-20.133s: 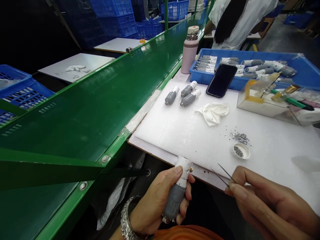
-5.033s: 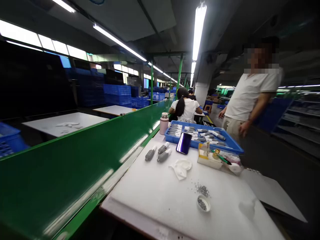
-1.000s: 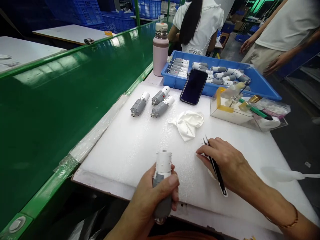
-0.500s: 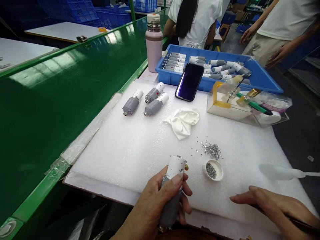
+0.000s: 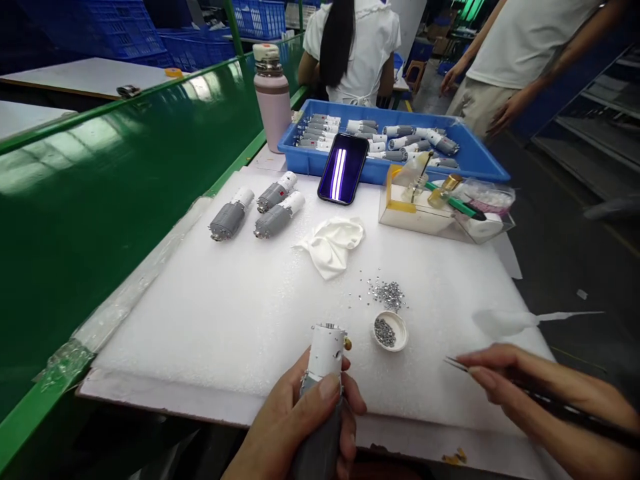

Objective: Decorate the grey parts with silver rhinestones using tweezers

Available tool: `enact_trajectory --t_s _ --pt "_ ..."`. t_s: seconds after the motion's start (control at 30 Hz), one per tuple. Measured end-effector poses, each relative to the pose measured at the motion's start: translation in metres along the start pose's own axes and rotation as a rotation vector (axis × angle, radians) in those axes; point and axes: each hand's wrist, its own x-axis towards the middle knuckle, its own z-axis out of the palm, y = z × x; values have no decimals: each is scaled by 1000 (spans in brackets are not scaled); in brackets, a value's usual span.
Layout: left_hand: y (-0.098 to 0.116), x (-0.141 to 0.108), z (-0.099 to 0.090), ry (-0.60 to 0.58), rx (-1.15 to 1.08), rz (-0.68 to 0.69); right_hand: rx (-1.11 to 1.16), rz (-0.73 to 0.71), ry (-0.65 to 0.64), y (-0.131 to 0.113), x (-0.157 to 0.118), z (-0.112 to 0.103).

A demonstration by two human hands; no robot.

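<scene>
A white and grey cylindrical model (image 5: 327, 353) stands nearly upright in my left hand (image 5: 305, 413), whose fingers wrap round its grey lower part. At the right, my right hand (image 5: 530, 393) pinches dark tweezers (image 5: 555, 402), their thin tips pointing left over the white foam sheet. Between the hands and farther back sits a small round white cap (image 5: 397, 329) holding tiny silvery parts. Just behind it a loose pile of the same silvery bits (image 5: 391, 295) is scattered. Three similar models (image 5: 230, 217) lie at the back left, beside a crumpled white cloth (image 5: 333, 247).
Behind the foam sheet (image 5: 200, 320) is a blue tray (image 5: 305, 159) of more models, with a phone (image 5: 343, 169) leaning on it. A pink bottle (image 5: 273, 110) stands left of it, a clear box (image 5: 425, 217) of tools in front. Two people are beyond.
The view has shifted, so the table things appear farther left. My right hand has turned and its tweezers' tips now show. My left hand still holds the model, now more upright.
</scene>
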Motion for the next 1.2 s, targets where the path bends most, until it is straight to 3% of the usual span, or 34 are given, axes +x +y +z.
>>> enact_trajectory --t_s 0.07,0.2,0.3,0.37,0.5,0.57,0.93,1.2 --pt "-1 5 0 -40 23 21 55 61 38 -5 9 5" --pt "-2 8 4 -45 33 10 95 136 -220 -4 20 15" --pt "0 6 7 -33 47 7 43 64 -287 0 17 13" --pt "1 6 8 -22 59 -4 26 -51 -240 0 15 9" --pt "2 7 10 24 82 0 -20 -218 113 -8 20 13" --pt "2 8 11 55 92 10 -22 -275 189 -11 26 21" --pt "3 11 9 144 60 -35 -79 -477 230 -14 40 47" --pt "3 7 17 127 41 -15 -55 -443 309 -27 21 41"
